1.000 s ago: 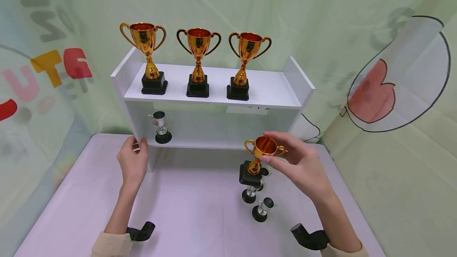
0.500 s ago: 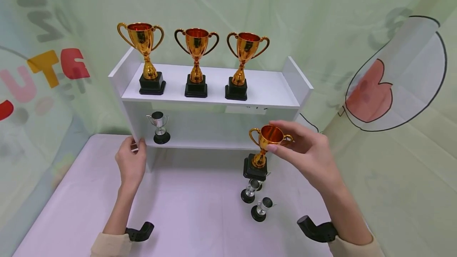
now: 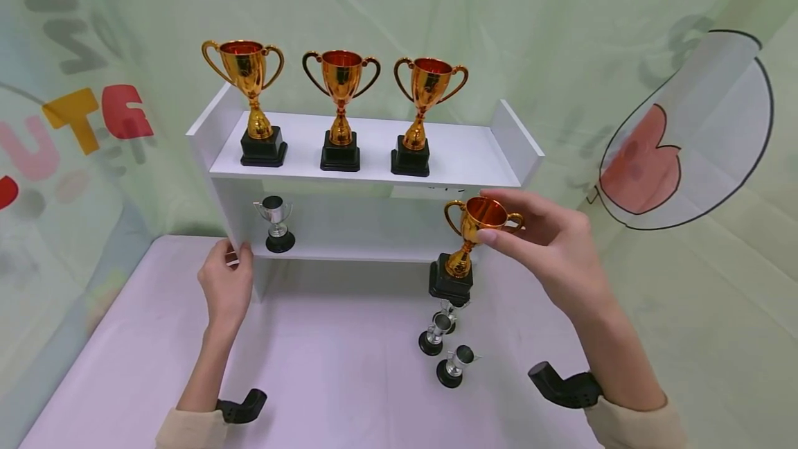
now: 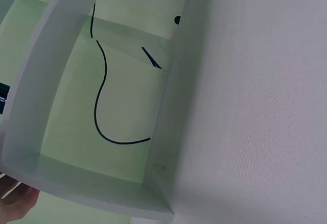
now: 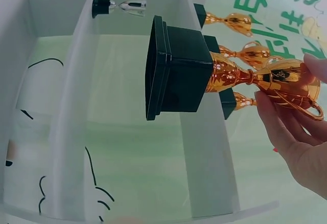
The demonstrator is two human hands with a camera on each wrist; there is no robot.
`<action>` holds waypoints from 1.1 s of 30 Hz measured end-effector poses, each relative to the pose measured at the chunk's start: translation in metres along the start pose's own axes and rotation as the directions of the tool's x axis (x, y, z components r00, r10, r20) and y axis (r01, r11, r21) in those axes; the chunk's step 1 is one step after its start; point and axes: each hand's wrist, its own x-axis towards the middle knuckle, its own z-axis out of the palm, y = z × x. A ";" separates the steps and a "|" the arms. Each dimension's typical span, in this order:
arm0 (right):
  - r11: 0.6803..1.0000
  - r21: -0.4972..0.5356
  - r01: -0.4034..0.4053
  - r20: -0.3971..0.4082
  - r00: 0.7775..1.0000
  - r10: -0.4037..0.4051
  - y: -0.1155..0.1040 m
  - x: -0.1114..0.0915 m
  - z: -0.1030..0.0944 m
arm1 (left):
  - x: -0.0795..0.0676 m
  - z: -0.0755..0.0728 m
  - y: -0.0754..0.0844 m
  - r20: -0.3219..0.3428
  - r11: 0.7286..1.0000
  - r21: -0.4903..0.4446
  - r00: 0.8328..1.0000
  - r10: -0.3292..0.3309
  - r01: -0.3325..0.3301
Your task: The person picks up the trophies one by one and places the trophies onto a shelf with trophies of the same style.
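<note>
1. Gold between thumb and fingers: pinches the gold cup by its bowl with the right hand, probably to leave the black base free underneath.
2. Grasps the left side of the white shelf unit with the left hand, likely to steady it.
3. Holds the gold cup just left of and below the right hand, in front of the unit, seemingly apart from it.
4. Up and left of the right hand, shows three gold trophies spaced in a row, perhaps to give the handles room.
5. Just above and right of the left hand, shows a lone silver trophy; below the right hand, three small silver trophies grouped on the table, perhaps for easy reach.
6. Points the gold cup's mouth up and right, base down and left, long axis leaning; cannot tell true tilt from camera slant.
</note>
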 end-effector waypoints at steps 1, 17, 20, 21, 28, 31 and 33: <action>1.000 0.009 0.002 0.004 1.000 -0.002 -0.001 0.002 -0.001 | 0.000 0.000 0.000 -0.001 1.000 0.002 1.000 0.000 0.000; 0.999 0.038 -0.010 -0.025 1.000 0.011 -0.029 0.027 -0.013 | 0.000 0.000 -0.001 -0.010 1.000 0.000 1.000 0.013 -0.013; 0.999 0.039 -0.009 -0.030 1.000 0.010 -0.034 0.032 -0.013 | 0.000 0.000 -0.001 -0.012 1.000 0.001 1.000 0.010 -0.010; 0.999 0.037 -0.009 -0.033 0.999 0.010 -0.036 0.033 -0.014 | 0.000 0.000 -0.002 -0.013 1.000 0.002 1.000 0.009 -0.009; 0.997 0.075 -0.007 -0.024 1.000 0.008 -0.045 0.041 -0.016 | 0.000 0.001 -0.003 -0.005 1.000 0.001 1.000 0.002 -0.002; 0.997 0.082 0.007 -0.022 1.000 -0.005 -0.047 0.044 -0.018 | 0.000 0.001 -0.003 -0.006 1.000 0.005 1.000 0.005 -0.005; 0.996 0.086 0.018 -0.022 1.000 -0.016 -0.048 0.047 -0.020 | 0.000 0.001 -0.002 -0.006 1.000 0.007 1.000 0.010 -0.010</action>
